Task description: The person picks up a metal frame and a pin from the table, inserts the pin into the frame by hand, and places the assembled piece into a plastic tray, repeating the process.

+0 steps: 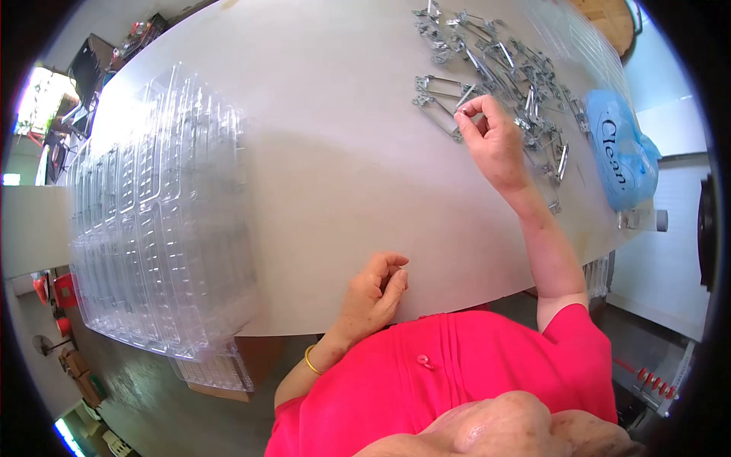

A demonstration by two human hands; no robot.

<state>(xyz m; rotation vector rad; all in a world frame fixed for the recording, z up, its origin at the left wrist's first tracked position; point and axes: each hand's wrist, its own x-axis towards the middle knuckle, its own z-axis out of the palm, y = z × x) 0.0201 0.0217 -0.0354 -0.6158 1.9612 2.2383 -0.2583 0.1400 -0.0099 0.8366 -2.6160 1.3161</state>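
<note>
Right hand: the right hand (pixel 491 141) reaches out over the near-left side of the metal heap, thumb and index fingertip brought together; whether a small end is pinched between them, I cannot tell.
Metal pieces: the metal pieces (pixel 499 76) lie loosely heaped just beyond the right hand and to its right, some thin rods and brackets tangled; the heap probably sits there because that arm reaches it easily.
Nearest frame: a slim metal frame (pixel 421 100) lies just left of the right fingertips, a little apart from the thickest part of the heap, which likely makes it simpler to grasp.
Left hand: the left hand (pixel 373 293) rests near the table edge close to the body, fingers loosely curled and thumb near the index; I cannot tell whether anything is inside the curl. It seems placed there for support.
Plastic trays: see-through moulded plastic trays (pixel 164 228) stand stacked to the left of the left hand, well apart from the metal, perhaps so neither crowds the other.
Blue bag: a blue bag (pixel 620 152) marked "Clean" sits to the right of the right hand, beyond the heap, presumably kept at the side to leave the reach free.
Table: the pale table (pixel 327 145) spreads between both hands and the trays.
</note>
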